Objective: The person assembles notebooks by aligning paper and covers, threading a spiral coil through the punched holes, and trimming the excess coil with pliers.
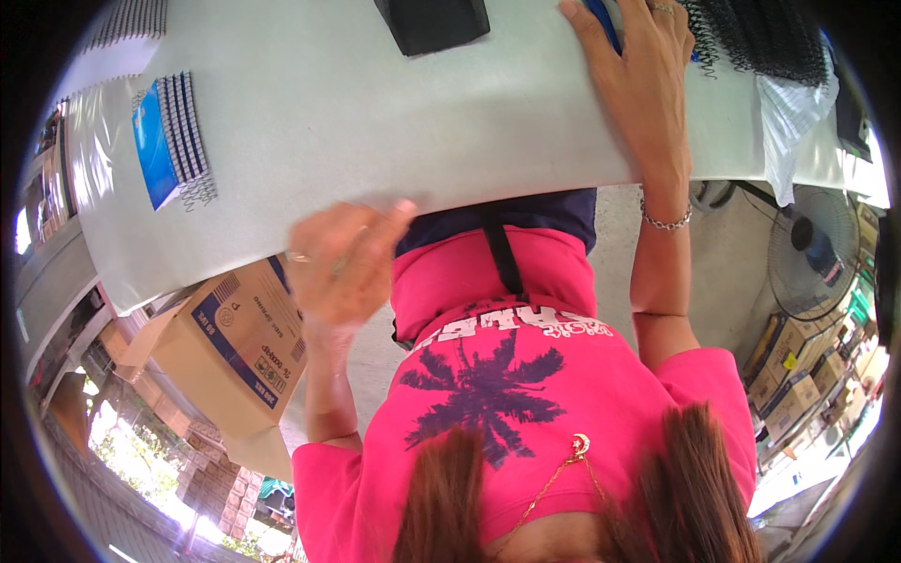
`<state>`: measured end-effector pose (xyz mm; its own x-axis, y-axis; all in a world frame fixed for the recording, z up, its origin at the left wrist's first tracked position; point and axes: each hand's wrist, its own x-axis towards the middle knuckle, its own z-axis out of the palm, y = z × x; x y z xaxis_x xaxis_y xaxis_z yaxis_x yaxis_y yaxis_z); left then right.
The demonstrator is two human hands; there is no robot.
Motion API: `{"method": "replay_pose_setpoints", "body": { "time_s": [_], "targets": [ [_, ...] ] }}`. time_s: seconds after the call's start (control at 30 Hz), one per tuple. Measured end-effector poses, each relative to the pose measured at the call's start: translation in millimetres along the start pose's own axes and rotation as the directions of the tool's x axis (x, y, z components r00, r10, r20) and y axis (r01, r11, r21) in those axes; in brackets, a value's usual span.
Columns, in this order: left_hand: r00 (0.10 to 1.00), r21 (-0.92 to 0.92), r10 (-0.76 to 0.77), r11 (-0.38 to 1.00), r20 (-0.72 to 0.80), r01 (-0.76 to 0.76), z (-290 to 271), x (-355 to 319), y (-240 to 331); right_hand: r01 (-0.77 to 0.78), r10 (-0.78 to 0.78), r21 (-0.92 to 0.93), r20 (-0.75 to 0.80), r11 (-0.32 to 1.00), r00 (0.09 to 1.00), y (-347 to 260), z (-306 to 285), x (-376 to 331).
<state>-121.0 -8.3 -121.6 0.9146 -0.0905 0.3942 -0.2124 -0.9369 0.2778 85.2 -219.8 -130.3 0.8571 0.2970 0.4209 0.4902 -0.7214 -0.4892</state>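
Roomy tabletop [422,122] separates edge-side left hand [340,265], grip unclear, from right hand [649,80], spread over a blue object [605,22].

Blue item [606,24]: narrow strip visible under R hand [648,61], rest hidden or cut off at top of view; exact type unclear. Sits slanted at R side of worktop [394,122], lower end twd wearer; held or just touched, can't tell.

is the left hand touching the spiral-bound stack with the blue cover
Apart: the head view shows a wide stretch of bare pale tabletop between the left hand and the spiral-bound stack.
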Motion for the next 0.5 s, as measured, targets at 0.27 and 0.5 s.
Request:
{"method": "replay_pose_setpoints", "body": {
  "time_s": [0.27,0.5],
  "targets": [
    [0.871,-0.316,-0.096,0.908,0.481,0.274,63.2,-38.3,35.6,0.063,-0.064,-0.035,-0.042,0.997,0.997,10.8,11.2,-3.9],
    [0.845,-0.218,-0.203,0.912,0.495,0.346,79.4,-52.7,18.5,0.084,-0.086,-0.042,-0.048,0.996,0.995,16.7,8.7,-4.8]
  ]
}}
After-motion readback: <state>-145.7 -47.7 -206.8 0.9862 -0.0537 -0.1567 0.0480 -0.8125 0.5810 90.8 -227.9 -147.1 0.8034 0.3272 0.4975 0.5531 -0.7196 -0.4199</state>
